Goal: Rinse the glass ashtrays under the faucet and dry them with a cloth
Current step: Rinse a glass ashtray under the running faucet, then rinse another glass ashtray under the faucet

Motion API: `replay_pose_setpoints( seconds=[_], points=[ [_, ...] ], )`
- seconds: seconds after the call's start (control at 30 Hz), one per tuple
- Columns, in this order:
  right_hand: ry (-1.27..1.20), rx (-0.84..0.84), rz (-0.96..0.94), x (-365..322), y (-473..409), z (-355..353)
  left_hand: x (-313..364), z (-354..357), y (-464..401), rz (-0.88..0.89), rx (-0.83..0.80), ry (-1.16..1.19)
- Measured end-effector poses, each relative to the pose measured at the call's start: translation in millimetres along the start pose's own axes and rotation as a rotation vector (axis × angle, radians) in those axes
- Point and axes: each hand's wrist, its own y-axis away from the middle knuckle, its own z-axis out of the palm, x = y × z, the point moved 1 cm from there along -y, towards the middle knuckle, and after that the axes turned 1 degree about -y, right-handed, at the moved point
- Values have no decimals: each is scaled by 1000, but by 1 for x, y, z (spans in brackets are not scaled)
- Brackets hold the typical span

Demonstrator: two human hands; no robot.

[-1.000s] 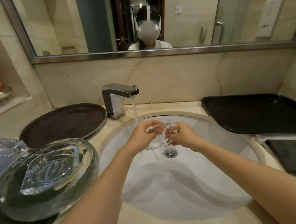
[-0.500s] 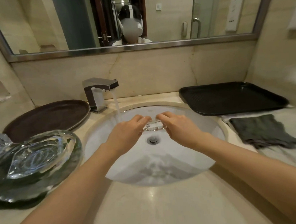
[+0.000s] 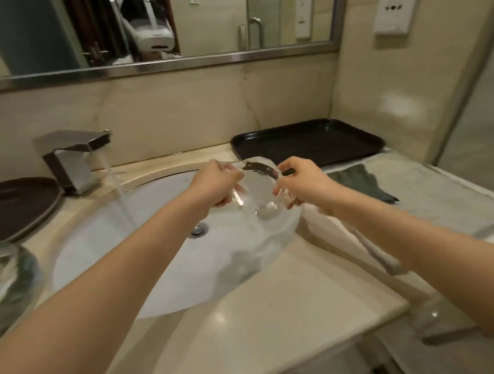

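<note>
Your left hand [image 3: 217, 185] and right hand [image 3: 300, 183] each grip opposite rims of a clear glass ashtray [image 3: 256, 192], held over the sink's [image 3: 159, 279] right side, clear of the faucet [image 3: 73, 160] stream. Wet glass is likely slippery and breakable (hold the thick rim). The cloth [image 3: 361, 182] lies right.

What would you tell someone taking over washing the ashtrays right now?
Left hand and right hand both grip one glass ashtray above the sink, to the right of the water running from the faucet. Another ashtray waits on the left counter. The dark cloth lies on the right, in front of the black tray. Drying is not yet done.
</note>
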Motion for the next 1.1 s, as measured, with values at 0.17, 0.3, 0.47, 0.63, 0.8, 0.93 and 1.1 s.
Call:
replay_pose_setpoints(
  seconds=[0.17, 0.3, 0.47, 0.63, 0.8, 0.93, 1.1],
  points=[
    [-49, 190, 104, 29, 4, -96, 45, 77, -11, -196, -288, 462],
    [-38, 342, 225, 74, 7, -157, 74, 145, -19, -178, -440, 577],
    [-3, 489, 310, 124, 6, -191, 97, 209, -27, -119, -357, 461],
    [159, 517, 281, 150, -5, -198, 101, 233, -33, -100, -354, 322],
    [302, 464, 199, 156, -3, -196, 101, 235, -32, -76, -373, 217],
    [438, 443, 188, 153, 0, -197, 106, 230, -26, -159, -333, 233],
    [654, 516, -13, 113, 1, -179, 104, 198, -28, 90, -98, 79]
  ],
)
